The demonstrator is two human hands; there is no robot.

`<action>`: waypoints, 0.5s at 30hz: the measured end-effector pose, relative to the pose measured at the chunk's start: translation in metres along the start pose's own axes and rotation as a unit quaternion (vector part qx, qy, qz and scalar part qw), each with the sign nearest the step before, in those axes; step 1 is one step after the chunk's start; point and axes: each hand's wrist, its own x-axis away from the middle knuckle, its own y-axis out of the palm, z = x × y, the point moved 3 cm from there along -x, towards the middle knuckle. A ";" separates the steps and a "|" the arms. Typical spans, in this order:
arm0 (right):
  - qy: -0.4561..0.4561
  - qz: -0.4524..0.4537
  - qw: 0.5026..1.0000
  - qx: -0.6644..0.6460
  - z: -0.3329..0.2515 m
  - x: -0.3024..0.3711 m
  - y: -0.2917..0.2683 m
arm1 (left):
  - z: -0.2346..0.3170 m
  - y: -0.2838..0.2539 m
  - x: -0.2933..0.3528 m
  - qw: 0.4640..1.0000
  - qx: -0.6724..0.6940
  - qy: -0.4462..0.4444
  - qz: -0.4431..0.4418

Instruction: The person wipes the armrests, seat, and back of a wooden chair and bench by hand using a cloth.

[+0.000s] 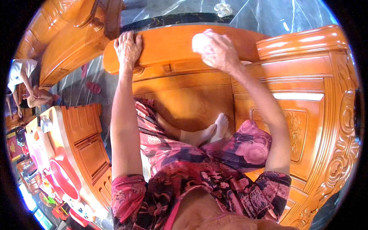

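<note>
My right hand (223,55) is closed around a crumpled white cloth (201,43), over the right part of a glossy orange-brown wooden armrest (166,44). On the same armrest's left end lies my left hand (128,49), its fingers stretched out over the wood and nothing visible in them. Below the armrest is the wooden seat (191,97), where my legs are folded and my feet in pale socks (220,124) rest. The underside of the cloth is hidden by my hand.
A carved wooden backrest (283,107) rises at the right. Dark marbled floor (264,15) lies beyond the armrest, with a white crumpled thing (223,10) on it. At the left, a table (86,134) bears a red basin (65,180); another person (25,74) is farther off.
</note>
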 end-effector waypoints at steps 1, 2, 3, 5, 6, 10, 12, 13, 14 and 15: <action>0.017 0.004 1.000 0.005 0.013 0.005 -0.007 | 0.004 0.001 -0.001 1.000 0.010 0.003 -0.009; 0.033 0.009 0.999 0.009 0.028 0.009 -0.013 | 0.007 0.001 -0.003 1.000 0.019 0.004 -0.016; 0.058 0.015 0.997 0.048 0.045 0.016 -0.016 | 0.006 0.003 -0.003 1.000 0.020 0.010 -0.007; 0.144 -0.012 0.989 0.012 0.077 0.021 -0.020 | 0.003 0.000 -0.001 0.999 0.046 0.008 0.022; 0.189 0.000 0.982 0.012 0.091 0.026 -0.022 | 0.001 -0.001 -0.002 0.999 0.043 0.008 0.025; 0.187 0.055 0.980 0.045 0.138 0.037 -0.023 | -0.004 0.000 -0.007 0.996 0.085 0.022 -0.011; 0.189 0.059 0.979 0.048 0.139 0.033 -0.019 | -0.019 -0.005 -0.009 0.992 0.117 -0.001 -0.036; 0.198 0.062 0.976 0.058 0.140 0.034 -0.018 | -0.027 -0.011 -0.008 0.997 0.080 0.002 0.006; 0.196 0.061 0.977 0.055 0.140 0.034 -0.016 | -0.035 -0.018 -0.007 0.998 0.044 0.005 0.048; 0.185 0.068 0.979 0.051 0.140 0.035 -0.015 | -0.045 -0.025 -0.006 0.996 0.020 -0.003 0.084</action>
